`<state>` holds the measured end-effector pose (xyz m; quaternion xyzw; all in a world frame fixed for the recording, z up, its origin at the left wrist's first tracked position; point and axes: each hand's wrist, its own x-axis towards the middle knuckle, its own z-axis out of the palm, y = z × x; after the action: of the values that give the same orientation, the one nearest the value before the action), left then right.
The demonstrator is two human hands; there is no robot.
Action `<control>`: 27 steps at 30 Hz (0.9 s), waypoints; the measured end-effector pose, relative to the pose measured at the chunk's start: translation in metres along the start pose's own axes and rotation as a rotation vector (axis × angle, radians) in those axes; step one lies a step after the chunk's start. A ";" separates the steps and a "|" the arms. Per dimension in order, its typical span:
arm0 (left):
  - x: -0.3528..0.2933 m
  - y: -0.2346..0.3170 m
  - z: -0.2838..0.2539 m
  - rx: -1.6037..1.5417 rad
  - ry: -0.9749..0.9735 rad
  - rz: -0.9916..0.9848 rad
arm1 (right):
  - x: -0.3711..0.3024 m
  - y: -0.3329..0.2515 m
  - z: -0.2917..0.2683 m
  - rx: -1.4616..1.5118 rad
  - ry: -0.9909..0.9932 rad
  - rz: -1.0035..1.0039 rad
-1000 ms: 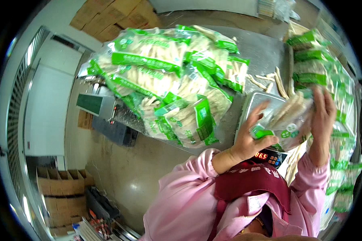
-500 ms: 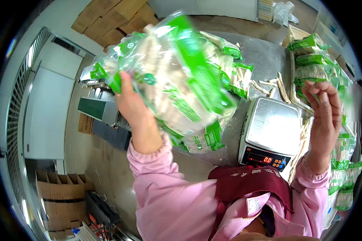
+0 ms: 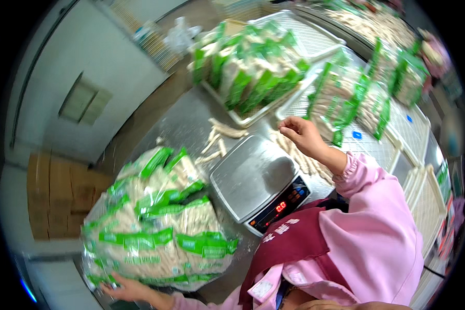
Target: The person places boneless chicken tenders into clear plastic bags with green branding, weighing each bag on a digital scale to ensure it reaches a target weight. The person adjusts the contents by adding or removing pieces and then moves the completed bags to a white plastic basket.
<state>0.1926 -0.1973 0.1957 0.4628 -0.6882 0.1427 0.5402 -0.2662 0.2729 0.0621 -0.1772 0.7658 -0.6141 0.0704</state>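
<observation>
A heap of clear and green plastic bags (image 3: 155, 243), filled with pale stick-shaped food, lies at the near left of the metal table. My left hand (image 3: 123, 288) is at the heap's lower left edge, fingers apart beside the plastic and gripping nothing I can see. To the right, a scale (image 3: 253, 173) with a bare steel pan and a lit red display stands by my apron. My right hand (image 3: 304, 135) hovers past the scale, above loose pale sticks (image 3: 299, 155); its fingers are curled together and nothing shows in them.
More loose sticks (image 3: 219, 137) lie left of the scale. Beyond it, a cream tray (image 3: 243, 121) holds upright filled bags. Further bags (image 3: 338, 98) stand on mesh trays (image 3: 294, 103) at the right. Cardboard boxes (image 3: 62, 191) are stacked at the far left.
My view has swung to the right. The bag my left hand was lifting has been let go onto the heap. My right hand has moved in toward the scale and the loose sticks.
</observation>
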 end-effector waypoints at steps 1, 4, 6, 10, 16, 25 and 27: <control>-0.001 0.030 -0.011 -0.001 -0.023 0.029 | -0.001 -0.003 -0.014 -0.089 0.058 0.002; -0.031 0.092 -0.016 -0.139 -0.158 0.028 | -0.002 0.000 -0.066 -0.347 0.362 -0.054; -0.049 0.144 -0.017 -0.155 -0.292 -0.060 | 0.012 0.037 -0.109 -0.562 0.740 -0.214; -0.074 0.182 0.013 -0.413 -0.544 0.006 | 0.052 0.122 -0.213 -0.637 1.272 0.289; -0.108 0.276 0.044 -0.682 -0.850 0.053 | 0.071 0.159 -0.256 -0.131 1.151 0.296; -0.162 0.428 0.001 -1.240 -1.160 0.279 | 0.008 -0.071 -0.133 -0.357 0.513 -0.575; -0.164 0.443 -0.012 -1.214 -1.051 0.532 | 0.010 -0.118 -0.105 -0.504 0.259 -0.680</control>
<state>-0.1524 0.1259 0.1913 -0.0791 -0.8932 -0.3631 0.2531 -0.2878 0.3436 0.2014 -0.3522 0.7924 -0.4134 -0.2776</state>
